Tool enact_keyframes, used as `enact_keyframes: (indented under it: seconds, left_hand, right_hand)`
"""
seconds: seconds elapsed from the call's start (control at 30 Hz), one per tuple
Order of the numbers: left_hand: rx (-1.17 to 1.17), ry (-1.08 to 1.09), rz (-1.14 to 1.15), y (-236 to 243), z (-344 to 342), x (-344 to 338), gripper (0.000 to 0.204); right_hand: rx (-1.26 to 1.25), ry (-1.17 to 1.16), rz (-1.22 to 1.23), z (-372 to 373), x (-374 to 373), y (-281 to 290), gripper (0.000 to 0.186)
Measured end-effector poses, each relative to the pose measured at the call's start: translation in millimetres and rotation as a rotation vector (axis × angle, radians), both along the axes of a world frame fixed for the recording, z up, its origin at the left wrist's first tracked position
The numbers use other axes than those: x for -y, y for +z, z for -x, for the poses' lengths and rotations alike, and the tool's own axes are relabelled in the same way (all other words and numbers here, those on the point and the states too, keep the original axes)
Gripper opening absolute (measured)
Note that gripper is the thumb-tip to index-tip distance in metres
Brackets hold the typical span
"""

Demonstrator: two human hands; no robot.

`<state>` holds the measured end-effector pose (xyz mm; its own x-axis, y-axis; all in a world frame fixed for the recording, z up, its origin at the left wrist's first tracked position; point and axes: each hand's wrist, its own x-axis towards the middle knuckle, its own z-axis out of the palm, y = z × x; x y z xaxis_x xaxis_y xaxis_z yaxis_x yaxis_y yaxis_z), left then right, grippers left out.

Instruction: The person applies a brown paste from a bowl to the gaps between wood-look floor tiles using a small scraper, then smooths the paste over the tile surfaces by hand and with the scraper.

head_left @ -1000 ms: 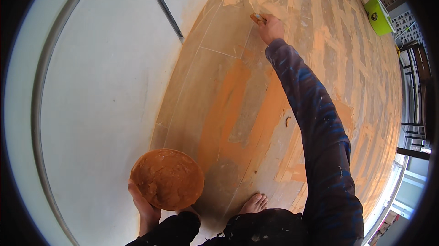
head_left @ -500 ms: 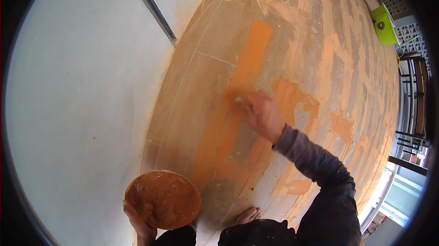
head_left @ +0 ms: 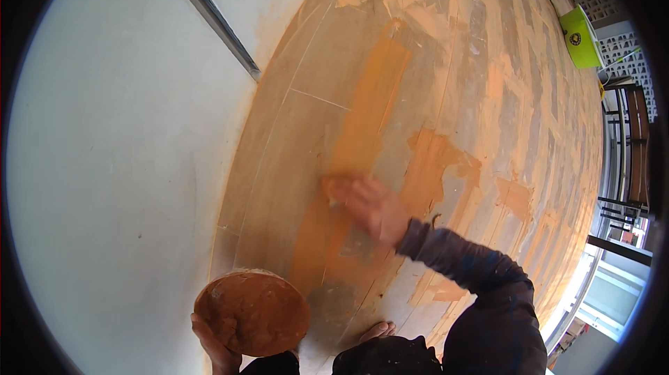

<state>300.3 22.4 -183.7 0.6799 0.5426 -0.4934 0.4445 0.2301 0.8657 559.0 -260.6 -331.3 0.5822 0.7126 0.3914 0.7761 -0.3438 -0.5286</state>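
My left hand [head_left: 214, 348] grips the side of a round bowl [head_left: 209, 291] at the lower left. Thick orange-brown paste [head_left: 258, 309] fills much of it, with a hollow scooped in the near part. Ahead of me my right hand [head_left: 371, 209] is closed on a small flat spreader [head_left: 336, 185] smeared with the same colour. Its blade rests on the tiled floor [head_left: 279, 159], over a long orange strip [head_left: 369, 110] that runs away from me along the tile joints. Motion blurs the tool, and the fingers hide most of its handle.
A white wall [head_left: 125, 166] with a dark metal strip [head_left: 212, 16] rises on the left. Paler dried smears [head_left: 498, 89] cover the floor to the right. My bare foot [head_left: 378, 331] is below. A green bucket [head_left: 580, 39] and a dark rack [head_left: 631, 152] stand far right.
My right hand has drawn the spreader toward me and slightly left along the strip. The far part of the strip now looks thinner and streaked. The bowl stays in my left hand.
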Motion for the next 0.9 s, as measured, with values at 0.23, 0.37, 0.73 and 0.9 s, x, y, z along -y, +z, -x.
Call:
enact_keyframes:
  seconds: [0.23, 0.37, 0.73, 0.9]
  left_hand:
    - [-0.068, 0.143, 0.004, -10.0, 17.4, -9.0, 0.074]
    - [-0.06, 0.08, 0.041, -16.0, 20.9, -14.3, 0.075]
    - [-0.05, 0.069, -0.073, -7.9, 18.1, -16.6, 0.066]
    - [-0.102, -0.133, -0.276, -20.0, 10.2, -13.0, 0.06]
  right_hand:
    - [-0.085, -0.45, -0.261, -96.2, 13.1, 7.9, 0.029]
    - [0.315, -0.761, -0.091, -317.1, 67.7, 0.4, 0.013]
    - [0.022, -0.393, -0.011, -136.7, 18.8, 21.9, 0.025]
    - [0.119, -0.863, 0.051, -350.8, 77.3, 11.5, 0.015]
